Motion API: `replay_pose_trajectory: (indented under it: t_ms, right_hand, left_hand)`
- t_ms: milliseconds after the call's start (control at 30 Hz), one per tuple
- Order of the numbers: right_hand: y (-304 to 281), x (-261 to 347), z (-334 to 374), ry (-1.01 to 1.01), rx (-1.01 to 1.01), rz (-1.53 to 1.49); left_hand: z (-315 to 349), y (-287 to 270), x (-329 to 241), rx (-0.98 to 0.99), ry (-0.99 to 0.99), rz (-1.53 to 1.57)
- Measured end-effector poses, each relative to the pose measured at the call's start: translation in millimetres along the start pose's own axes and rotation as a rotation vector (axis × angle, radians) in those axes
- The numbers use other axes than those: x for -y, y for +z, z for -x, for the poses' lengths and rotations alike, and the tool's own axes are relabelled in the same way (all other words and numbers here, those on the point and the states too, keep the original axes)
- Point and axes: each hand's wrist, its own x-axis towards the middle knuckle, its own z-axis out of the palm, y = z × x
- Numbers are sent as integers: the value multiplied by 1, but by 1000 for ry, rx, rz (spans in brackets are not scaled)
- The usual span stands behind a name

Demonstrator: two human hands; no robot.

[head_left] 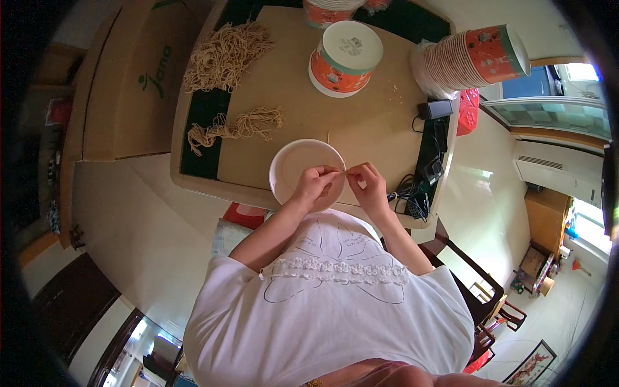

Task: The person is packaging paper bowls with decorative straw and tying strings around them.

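Note:
A white paper tub [288,169] stands at the table's near edge with its open mouth toward me. At its right rim, my left hand [316,184] and my right hand [367,184] meet, fingertips pinched together on a thin tan string [343,164]. Part of the string shows above the fingers; the rest is hidden in the pinch. Left of the tub lies a loose bundle of tan strings [248,124]. Beyond it is a larger tangled heap of the same strings [229,57].
An upside-down orange tub with a white base [342,61] stands farther back. A stack of nested tubs in clear plastic [461,57] lies at the back right. Black adapters and cables [433,164] line the right edge. A large cardboard box [138,97] stands left of the table.

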Motion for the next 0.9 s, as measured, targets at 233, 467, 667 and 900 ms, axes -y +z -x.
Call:
replay_pose_trajectory:
  t_ms: [233,467,667,900]
  right_hand:
    - [2,3,1,-20,-16,26]
    - [3,1,-1,-39,-17,42]
    - [2,-1,-5,-31,10,23]
    - [-1,-16,-11,321,78,-599]
  left_hand:
    - [-4,-5,5,117,-13,73]
    - [-1,-2,3,77,8,45]
    - [1,1,1,14,74,-131]
    - [-4,1,5,-14,90,-192]
